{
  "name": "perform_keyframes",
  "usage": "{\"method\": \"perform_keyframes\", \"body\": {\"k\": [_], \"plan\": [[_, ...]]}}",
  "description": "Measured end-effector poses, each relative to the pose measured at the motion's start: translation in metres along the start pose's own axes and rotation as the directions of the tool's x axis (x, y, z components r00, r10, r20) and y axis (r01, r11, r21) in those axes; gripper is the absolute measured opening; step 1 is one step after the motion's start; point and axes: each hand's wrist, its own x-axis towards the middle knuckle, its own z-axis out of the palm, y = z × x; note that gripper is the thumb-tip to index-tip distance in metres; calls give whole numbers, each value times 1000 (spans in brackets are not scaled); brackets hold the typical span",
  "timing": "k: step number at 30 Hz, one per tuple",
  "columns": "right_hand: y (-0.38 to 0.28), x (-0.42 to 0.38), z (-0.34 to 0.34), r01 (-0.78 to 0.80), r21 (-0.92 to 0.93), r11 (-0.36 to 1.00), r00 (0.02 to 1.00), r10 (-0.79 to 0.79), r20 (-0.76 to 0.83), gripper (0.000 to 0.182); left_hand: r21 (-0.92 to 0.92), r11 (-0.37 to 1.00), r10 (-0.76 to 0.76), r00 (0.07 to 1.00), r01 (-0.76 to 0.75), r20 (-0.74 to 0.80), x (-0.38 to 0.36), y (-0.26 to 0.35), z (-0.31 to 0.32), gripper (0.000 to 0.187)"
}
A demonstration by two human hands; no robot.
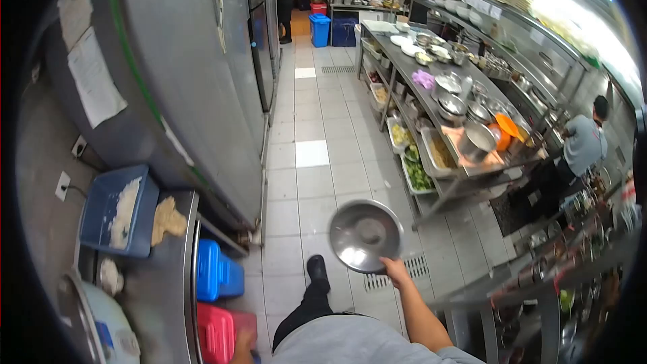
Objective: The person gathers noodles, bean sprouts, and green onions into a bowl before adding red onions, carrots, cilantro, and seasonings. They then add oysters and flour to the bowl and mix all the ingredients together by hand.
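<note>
My right hand (396,271) grips the rim of a wide steel mixing bowl (347,243), held out over the tiled floor. The bowl tilts so that I look into it, and its inside looks bare and shiny. Low at the bottom edge, my left hand (245,345) hangs beside a red lidded bin (214,334). It is smeared by motion, and its fingers do not show clearly.
On the left, a steel table (151,290) bears a blue tub (146,219) with white powder and some dough (168,221). A blue bin (219,271) stands below. Tall fridges (189,61) line the aisle. A laden prep table (431,54) and a co-worker (583,141) are rightward.
</note>
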Motion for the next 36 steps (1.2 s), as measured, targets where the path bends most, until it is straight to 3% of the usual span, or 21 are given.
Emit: {"method": "perform_keyframes", "body": {"k": [2,4,6,7,8,10,12,13,14,16,18,20,22,24,25,27,29,31,32,34,36], "plan": [[-31,39,-21,-98,-193,976,984,66,-163,40,149,951,-287,953,271,94,1,10,-11,34],[46,123,-77,86,-497,864,922,-258,-290,42,220,900,-413,897,376,158,33,54,-16,32],[127,167,-162,-370,-580,726,904,139,-404,47,329,897,-382,892,296,239,98,109,-15,30],[46,119,-145,-456,-740,494,877,108,-468,47,416,893,-311,901,169,302,144,130,-11,29],[81,133,-176,-652,-631,420,758,363,-542,40,513,856,-164,904,-69,395,203,158,-9,28],[113,136,-195,-711,-577,402,702,363,-613,37,588,526,186,757,-615,626,333,228,1,27],[90,144,-183,-867,3,499,433,756,-491,27,525,416,408,668,-743,622,462,314,19,27],[82,162,-171,-873,20,487,419,770,-481,27,97,960,235,942,-264,241,504,384,35,23],[75,183,-163,-827,75,557,476,766,-432,29,-178,980,-18,940,83,341,527,485,33,18],[37,253,-150,-773,142,618,531,753,-389,31,-295,954,136,945,-44,299,609,612,53,30],[-19,343,-132,-656,-527,540,744,580,-332,34,-334,932,242,925,-139,292,660,721,72,34],[-66,443,-112,-672,-463,578,717,351,-602,33,-300,939,265,910,-168,318,698,780,93,35],[-107,561,-110,-552,-546,630,822,302,-483,33,-269,940,295,893,-209,339,739,841,102,36],[-160,684,-105,-344,-761,550,938,242,-249,33,-89,983,186,856,-163,483,761,859,113,38],[-255,719,-74,-539,-423,728,839,416,-352,34,-55,988,153,849,-146,506,776,860,113,39],[-342,817,-41,-287,-382,878,932,164,-324,38,-96,995,56,872,-10,487,799,852,107,40],[-399,922,-20,-213,-552,806,934,1,-358,41,-235,951,-84,898,203,433,814,837,98,38],[-483,994,6,96,-623,776,953,-253,-168,42,-254,896,-242,879,365,410,836,796,93,31],[-520,1020,22,100,-627,773,953,-255,-163,42,-113,968,-146,869,224,474,856,756,86,24],[-578,1078,50,-58,-332,942,987,4,-159,52,168,983,-139,902,76,408,870,756,76,25],[-608,1127,66,-49,-411,910,985,-24,-171,51,331,939,-44,922,-94,386,901,777,69,26]]}}
